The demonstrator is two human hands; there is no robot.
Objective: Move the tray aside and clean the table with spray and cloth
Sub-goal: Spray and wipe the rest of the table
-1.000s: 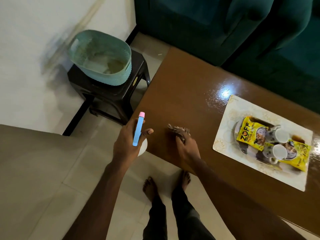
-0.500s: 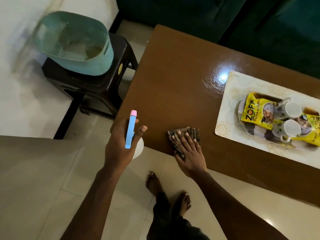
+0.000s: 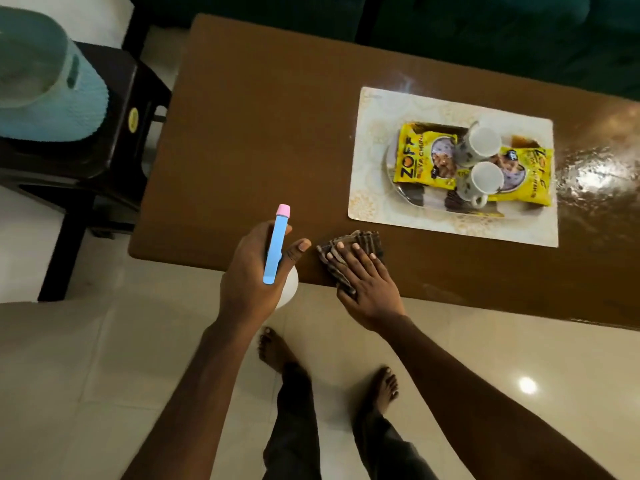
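Glossy brown tabletop (image 3: pixel 259 133) over pale floor tiles (image 3: pixel 485 358). Right of frame, tray (image 3: pixel 363 206) with 2 cups (image 3: pixel 479 143), yellow "ZOFF" packets (image 3: pixel 414 157). Grip of left hand (image 3: pixel 246 275) holds spray bottle (image 3: pixel 275 247); right hand (image 3: pixel 367 282) flat on cloth (image 3: pixel 367 239).

The left hand (image 3: pixel 249 277) is curled round a spray bottle (image 3: pixel 275 251), thumb extended. The right hand (image 3: pixel 369 285) is laid flat, fingers straight, on a cloth (image 3: pixel 370 239). Both forearms are stretched forward.

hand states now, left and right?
Left hand: grips the spray bottle.
Right hand: open, flat, pressing the cloth on the table.
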